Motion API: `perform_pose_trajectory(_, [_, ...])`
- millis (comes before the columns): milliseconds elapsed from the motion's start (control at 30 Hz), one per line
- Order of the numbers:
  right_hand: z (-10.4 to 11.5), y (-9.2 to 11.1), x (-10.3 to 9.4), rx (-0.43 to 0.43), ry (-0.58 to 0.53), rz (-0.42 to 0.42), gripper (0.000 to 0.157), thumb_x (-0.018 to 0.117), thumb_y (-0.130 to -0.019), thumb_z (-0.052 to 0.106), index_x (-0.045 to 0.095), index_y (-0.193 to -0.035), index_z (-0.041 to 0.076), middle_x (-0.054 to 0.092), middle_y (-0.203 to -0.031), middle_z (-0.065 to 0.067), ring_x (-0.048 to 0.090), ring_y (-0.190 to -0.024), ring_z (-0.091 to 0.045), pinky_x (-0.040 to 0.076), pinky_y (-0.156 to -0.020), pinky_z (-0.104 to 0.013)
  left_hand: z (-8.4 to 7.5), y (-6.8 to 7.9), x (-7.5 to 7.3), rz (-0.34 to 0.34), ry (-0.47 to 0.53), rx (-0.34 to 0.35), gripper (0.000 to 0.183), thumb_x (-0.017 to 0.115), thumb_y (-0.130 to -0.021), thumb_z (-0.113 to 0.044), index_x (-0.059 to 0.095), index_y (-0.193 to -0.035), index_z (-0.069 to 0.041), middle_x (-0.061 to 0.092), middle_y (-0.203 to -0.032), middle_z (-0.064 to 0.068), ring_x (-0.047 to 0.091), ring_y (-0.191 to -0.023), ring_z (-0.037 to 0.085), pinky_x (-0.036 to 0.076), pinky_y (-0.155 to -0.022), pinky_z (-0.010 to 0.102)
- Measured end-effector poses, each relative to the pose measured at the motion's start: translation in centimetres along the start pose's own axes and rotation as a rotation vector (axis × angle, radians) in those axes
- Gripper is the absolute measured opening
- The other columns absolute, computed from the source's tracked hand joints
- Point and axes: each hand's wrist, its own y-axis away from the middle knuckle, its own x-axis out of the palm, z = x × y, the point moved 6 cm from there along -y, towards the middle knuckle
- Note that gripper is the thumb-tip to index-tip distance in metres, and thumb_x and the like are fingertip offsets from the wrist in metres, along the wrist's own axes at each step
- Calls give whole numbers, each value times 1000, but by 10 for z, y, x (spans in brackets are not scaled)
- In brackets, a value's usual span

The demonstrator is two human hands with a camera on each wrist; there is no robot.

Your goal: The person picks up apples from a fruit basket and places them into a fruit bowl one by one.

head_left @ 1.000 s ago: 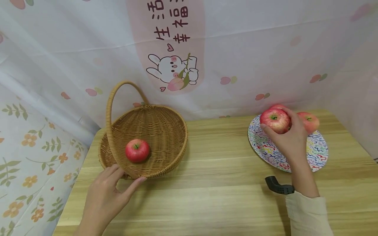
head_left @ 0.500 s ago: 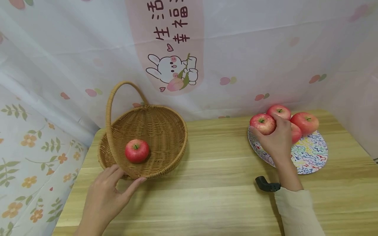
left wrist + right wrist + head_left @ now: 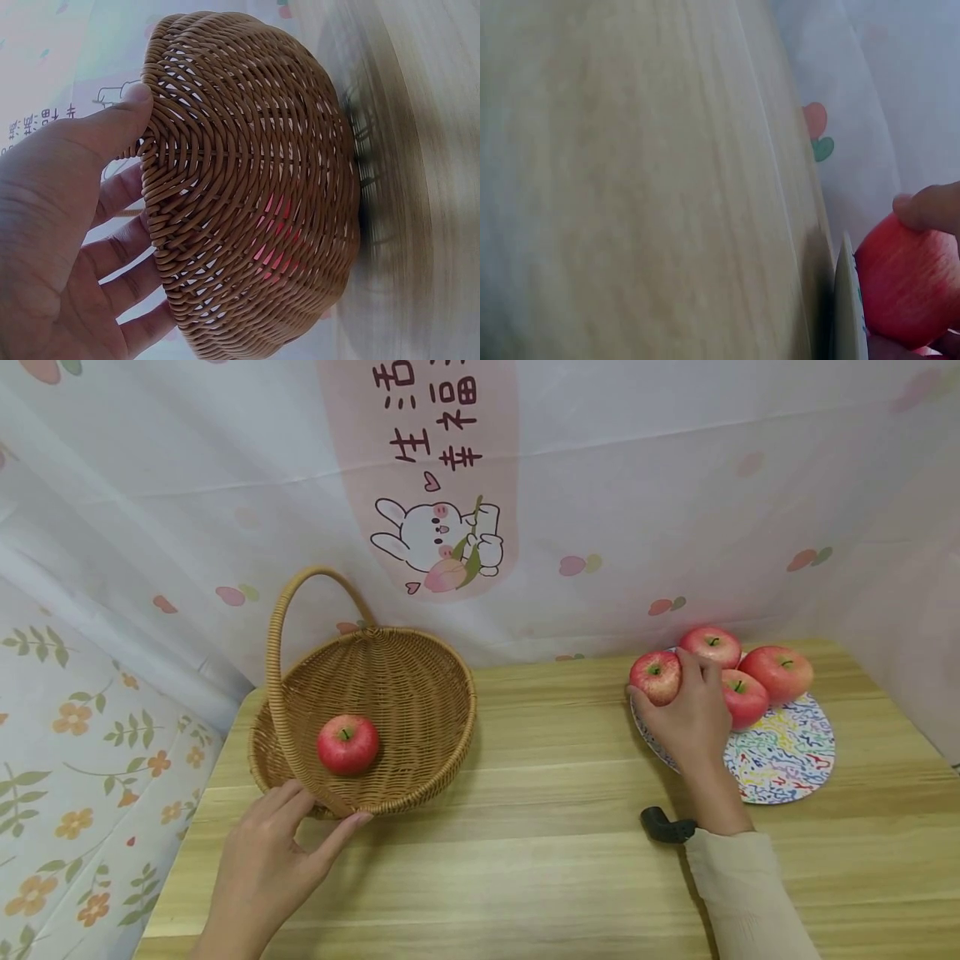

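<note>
My left hand (image 3: 266, 860) pinches the near rim of a round wicker basket (image 3: 420, 718) at the foot of its tall handle. One red apple (image 3: 347, 745) lies in the basket; in the left wrist view its red shows through the weave. At the right, my right hand (image 3: 693, 718) grips a speckled red apple (image 3: 655, 677) over the left edge of a colourful patterned plate (image 3: 787, 768). Beside that hand, other apples sit on the plate: one at the back (image 3: 711, 645), one to the right (image 3: 776, 672) and one nearer (image 3: 744, 700).
Everything stands on a wooden tabletop (image 3: 540, 827). A white printed cloth (image 3: 637, 510) hangs right behind it, with a flowered cloth (image 3: 90, 793) at the left. A black curved device (image 3: 663, 827) sticks out from my right wrist.
My right hand has moved left across the plate with the speckled apple, from in front of the other apples to the plate's left edge. The left hand and basket have stayed put.
</note>
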Motion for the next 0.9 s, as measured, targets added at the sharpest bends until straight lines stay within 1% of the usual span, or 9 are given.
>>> perform_pose_trajectory(133, [0,0,3,-6,24,18,78,81,-87,31,49,-153,7,48,-146,-25,54,-126,-50,46,-88,-79,-1,0,0,-6,1,8,40,97,-72,-37,63,-73,-17,59,-77,-8,52,-68,8,43,-62,22])
perform_pose_trajectory(333, [0,-1,3,11,51,36,75,76,-91,33,47,-154,7,47,-151,-22,53,-130,-48,45,-89,-80,-1,0,0,-9,9,7,42,97,-72,-37,59,-71,-19,56,-75,-10,48,-67,6,41,-61,20])
perform_pose_trajectory(467, [1,-2,2,11,59,39,75,75,-91,32,46,-155,6,46,-153,-22,53,-131,-47,45,-89,-80,0,0,-1,-9,13,6,38,97,-72,-37,64,-75,-17,61,-78,-9,54,-68,9,43,-63,21])
perform_pose_trajectory(533, [2,-1,2,12,62,38,73,75,-91,32,47,-154,6,45,-153,-23,53,-131,-48,45,-89,-81,0,0,0,-9,13,5,35,97,-72,-36,68,-78,-16,64,-80,-8,57,-70,10,45,-64,22])
perform_pose_trajectory(700, [4,-1,-1,6,72,12,63,73,-93,30,54,-148,5,47,-150,-24,51,-132,-47,44,-89,-81,0,1,0,-12,17,10,34,97,-73,-36,71,-81,-16,67,-83,-8,60,-72,11,47,-65,24])
perform_pose_trajectory(800, [6,-1,-3,-4,80,1,60,73,-93,29,56,-146,4,49,-148,-24,51,-132,-46,45,-88,-80,-1,0,-1,-15,18,14,33,97,-73,-36,72,-82,-15,68,-83,-7,61,-72,12,48,-66,24])
perform_pose_trajectory(900, [8,-1,-6,-12,82,14,60,74,-93,28,57,-145,2,49,-147,-26,51,-132,-48,46,-87,-80,-1,0,-1,-14,14,11,34,97,-73,-36,71,-81,-16,66,-82,-8,59,-71,11,47,-65,24])
